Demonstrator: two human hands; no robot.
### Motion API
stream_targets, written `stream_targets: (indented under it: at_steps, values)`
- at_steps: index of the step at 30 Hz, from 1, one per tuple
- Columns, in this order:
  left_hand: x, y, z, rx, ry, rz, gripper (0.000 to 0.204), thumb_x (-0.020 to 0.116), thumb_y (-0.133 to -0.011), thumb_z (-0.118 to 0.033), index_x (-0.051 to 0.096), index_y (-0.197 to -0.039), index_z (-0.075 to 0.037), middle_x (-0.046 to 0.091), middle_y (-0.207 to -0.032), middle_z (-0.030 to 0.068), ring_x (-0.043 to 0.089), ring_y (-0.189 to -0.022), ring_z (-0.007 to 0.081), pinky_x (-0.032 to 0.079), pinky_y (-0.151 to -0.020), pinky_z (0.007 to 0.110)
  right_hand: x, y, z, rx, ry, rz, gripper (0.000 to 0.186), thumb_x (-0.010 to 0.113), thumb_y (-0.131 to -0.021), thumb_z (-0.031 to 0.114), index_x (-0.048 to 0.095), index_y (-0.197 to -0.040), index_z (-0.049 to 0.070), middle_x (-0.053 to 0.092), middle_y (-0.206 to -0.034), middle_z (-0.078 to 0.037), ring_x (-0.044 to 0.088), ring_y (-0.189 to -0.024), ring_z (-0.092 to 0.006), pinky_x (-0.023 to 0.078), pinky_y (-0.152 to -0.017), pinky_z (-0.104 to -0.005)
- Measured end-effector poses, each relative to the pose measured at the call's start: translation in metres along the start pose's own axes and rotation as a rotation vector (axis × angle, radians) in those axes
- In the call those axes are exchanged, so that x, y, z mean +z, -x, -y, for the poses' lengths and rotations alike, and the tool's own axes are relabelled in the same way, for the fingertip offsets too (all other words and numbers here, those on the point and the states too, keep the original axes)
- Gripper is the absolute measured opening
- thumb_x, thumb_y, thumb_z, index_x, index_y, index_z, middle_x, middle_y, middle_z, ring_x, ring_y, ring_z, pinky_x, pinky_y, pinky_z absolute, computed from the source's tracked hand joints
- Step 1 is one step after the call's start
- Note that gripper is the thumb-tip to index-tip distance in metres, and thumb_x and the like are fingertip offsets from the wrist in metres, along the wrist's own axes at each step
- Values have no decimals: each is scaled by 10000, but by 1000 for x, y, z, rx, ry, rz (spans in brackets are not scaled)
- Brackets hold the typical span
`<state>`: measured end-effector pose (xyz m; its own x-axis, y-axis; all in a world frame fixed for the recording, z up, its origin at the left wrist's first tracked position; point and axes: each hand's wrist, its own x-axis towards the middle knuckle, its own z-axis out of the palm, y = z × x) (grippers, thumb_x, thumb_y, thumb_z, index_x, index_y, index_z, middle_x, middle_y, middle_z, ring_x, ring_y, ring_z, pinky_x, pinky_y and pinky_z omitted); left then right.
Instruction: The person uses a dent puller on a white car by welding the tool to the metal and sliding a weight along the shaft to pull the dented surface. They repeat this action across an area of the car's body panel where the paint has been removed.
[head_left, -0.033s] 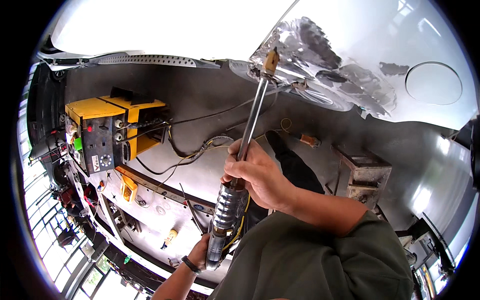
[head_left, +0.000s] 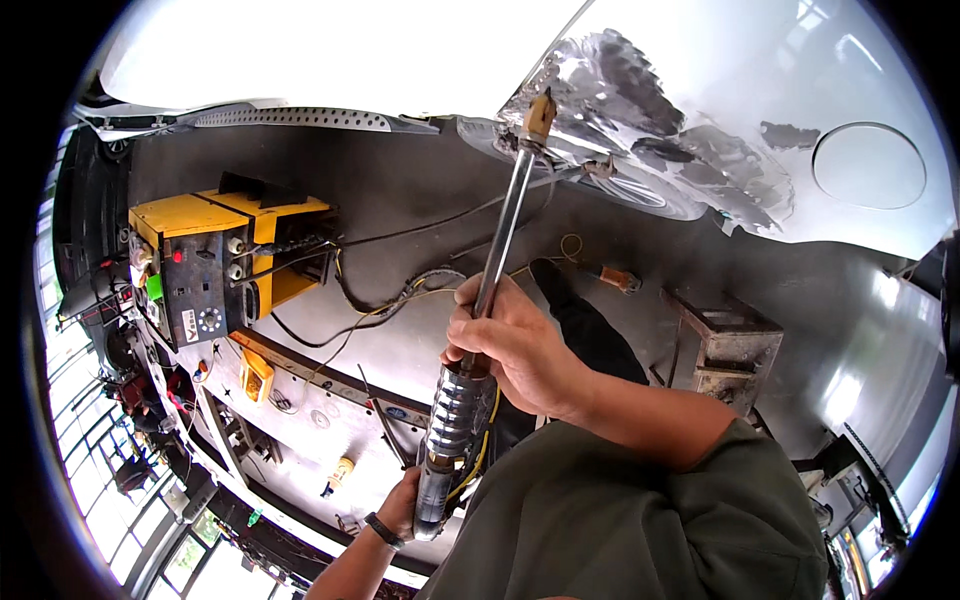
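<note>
A long slide hammer dent puller (head_left: 508, 215) slants from near my body up to a white car panel (head_left: 740, 70). My right hand (head_left: 520, 345) is closed around its chrome shaft, just above the ribbed metal weight (head_left: 452, 408). At the tool's lower end, my left hand (head_left: 402, 503) grips the handle; the forearm and the tool hide part of its fingers. The brass-coloured tip (head_left: 540, 115) appears over the bare, scuffed metal patch (head_left: 620, 85) on the panel. Whether the tip touches the metal I cannot tell.
A yellow and black welding machine (head_left: 190, 265) stands at left, with dark cables (head_left: 400, 300) running across the floor. Below the panel is a car wheel (head_left: 645, 190). A rusty metal stand (head_left: 735, 350) is at right. A yellow case (head_left: 256, 377) and a small bottle (head_left: 341, 473) lie at lower left.
</note>
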<state>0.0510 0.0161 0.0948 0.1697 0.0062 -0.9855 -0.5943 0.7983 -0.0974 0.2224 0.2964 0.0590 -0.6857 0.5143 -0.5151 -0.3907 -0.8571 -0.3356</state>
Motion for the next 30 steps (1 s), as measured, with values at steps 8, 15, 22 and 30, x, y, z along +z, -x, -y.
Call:
stream_targets:
  at_steps: [8, 15, 22, 30]
  values:
    - [4, -2, 15, 114, -8, 2, 542, 436, -1031, -491, 606, -1254, -28, 724, -1010, 94, 715, -848, 169, 601, -728, 315, 1, 1, 13, 29, 8, 40, 370, 676, -911, 152, 438, -1179, 59, 567, -923, -39, 632, -862, -149, 522, -845, -364]
    - [15, 3, 6, 116, -1, 62, 492, 443, -1037, -445, 617, -1238, -31, 724, -1006, 92, 711, -851, 166, 594, -739, 308, 1, -1, 21, 23, 12, 52, 333, 659, -926, 137, 442, -1167, 60, 569, -903, -46, 625, -854, -147, 527, -842, -368]
    - [18, 22, -1, -14, 119, 50, 441, 414, -1055, -385, 633, -1200, -31, 725, -980, 91, 705, -751, 171, 592, -647, 310, 8, 1, 24, 35, -45, 54, 294, 652, -934, 134, 458, -1146, 76, 572, -887, -44, 622, -846, -155, 535, -835, -389]
    - [39, 44, 5, 59, 25, -65, 552, 314, -1049, -461, 622, -1240, -45, 728, -993, 88, 711, -774, 169, 597, -670, 315, 4, 0, 8, -10, 29, 20, 201, 688, -929, 178, 515, -981, 91, 591, -854, -53, 634, -819, -163, 522, -780, -353]
